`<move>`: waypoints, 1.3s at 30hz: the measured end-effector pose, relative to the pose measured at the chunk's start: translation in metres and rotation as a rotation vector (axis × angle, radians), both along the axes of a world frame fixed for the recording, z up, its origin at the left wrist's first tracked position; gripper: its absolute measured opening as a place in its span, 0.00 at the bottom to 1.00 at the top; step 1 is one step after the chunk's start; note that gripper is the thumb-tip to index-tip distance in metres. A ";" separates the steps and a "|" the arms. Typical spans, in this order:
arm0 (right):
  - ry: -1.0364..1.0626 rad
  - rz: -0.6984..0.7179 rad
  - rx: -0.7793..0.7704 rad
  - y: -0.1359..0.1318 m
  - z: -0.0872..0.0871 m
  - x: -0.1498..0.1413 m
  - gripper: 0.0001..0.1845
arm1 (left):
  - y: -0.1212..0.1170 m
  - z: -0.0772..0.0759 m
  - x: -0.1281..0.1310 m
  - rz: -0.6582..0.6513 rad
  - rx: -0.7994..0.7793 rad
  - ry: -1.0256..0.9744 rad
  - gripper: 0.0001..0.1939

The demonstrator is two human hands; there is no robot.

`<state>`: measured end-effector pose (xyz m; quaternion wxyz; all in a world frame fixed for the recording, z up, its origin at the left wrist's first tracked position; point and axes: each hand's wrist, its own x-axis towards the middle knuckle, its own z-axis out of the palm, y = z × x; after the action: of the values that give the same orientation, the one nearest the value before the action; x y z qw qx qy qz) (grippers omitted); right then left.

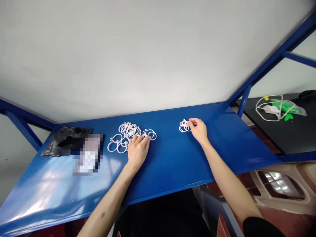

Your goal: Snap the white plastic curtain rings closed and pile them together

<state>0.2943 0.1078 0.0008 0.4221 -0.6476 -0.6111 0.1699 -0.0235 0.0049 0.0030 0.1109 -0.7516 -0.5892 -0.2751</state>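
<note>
Probably light, stiff and smooth, the larger pile of white rings point(128, 129) on the blue surface point(168, 158) invites a rim pinch; the left hand point(137, 149) hides some, its grip impossible to tell. The right hand's point(199, 130) fingers touch the smaller ring cluster point(184, 126); whether they grasp is unclear.

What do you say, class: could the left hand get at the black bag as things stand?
Probably yes: from the rings, the left hand would have to pass a pixelated item at the black bag's right end, but the bag's left part looks uncovered.
</note>
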 end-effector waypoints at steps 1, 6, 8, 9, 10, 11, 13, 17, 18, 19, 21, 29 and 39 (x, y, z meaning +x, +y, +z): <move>-0.017 -0.009 0.011 0.000 0.000 0.001 0.12 | -0.001 0.001 0.000 -0.008 0.021 -0.016 0.11; -0.099 -0.045 0.155 -0.006 0.009 -0.003 0.13 | -0.005 0.008 0.002 -0.099 0.041 -0.163 0.10; -0.148 -0.011 0.262 -0.015 0.016 -0.013 0.12 | -0.007 0.010 0.004 -0.158 0.018 -0.208 0.09; -0.164 0.032 0.315 -0.020 0.019 -0.020 0.12 | -0.007 0.010 0.005 -0.189 0.009 -0.222 0.09; -0.164 0.093 0.356 -0.026 0.023 -0.028 0.11 | -0.008 0.010 0.007 -0.223 0.003 -0.232 0.09; -0.149 0.174 0.381 -0.032 0.025 -0.036 0.10 | -0.009 0.010 0.008 -0.256 0.002 -0.238 0.08; -0.103 0.377 0.382 -0.045 0.028 -0.051 0.10 | -0.009 0.009 0.012 -0.316 -0.001 -0.247 0.08; -0.040 0.678 0.245 -0.063 0.023 -0.072 0.13 | -0.010 0.008 0.017 -0.393 -0.038 -0.261 0.08; -0.031 0.693 0.218 -0.065 0.020 -0.075 0.13 | -0.011 0.008 0.018 -0.405 -0.053 -0.265 0.08; -0.021 0.692 0.197 -0.067 0.017 -0.077 0.12 | -0.011 0.008 0.018 -0.415 -0.070 -0.270 0.08; 0.010 0.676 0.170 -0.068 0.012 -0.079 0.09 | -0.012 0.007 0.020 -0.426 -0.109 -0.290 0.08; 0.014 0.727 0.255 -0.072 0.014 -0.083 0.06 | -0.012 0.005 0.025 -0.202 -0.256 -0.657 0.11; -0.110 0.877 0.357 -0.080 0.011 -0.088 0.10 | -0.017 0.005 0.027 -0.281 -0.281 -0.658 0.09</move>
<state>0.2064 0.0279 0.0119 0.3821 -0.2539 -0.8680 0.1899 0.0033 -0.0123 0.0075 -0.2271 -0.7043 -0.5165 -0.4308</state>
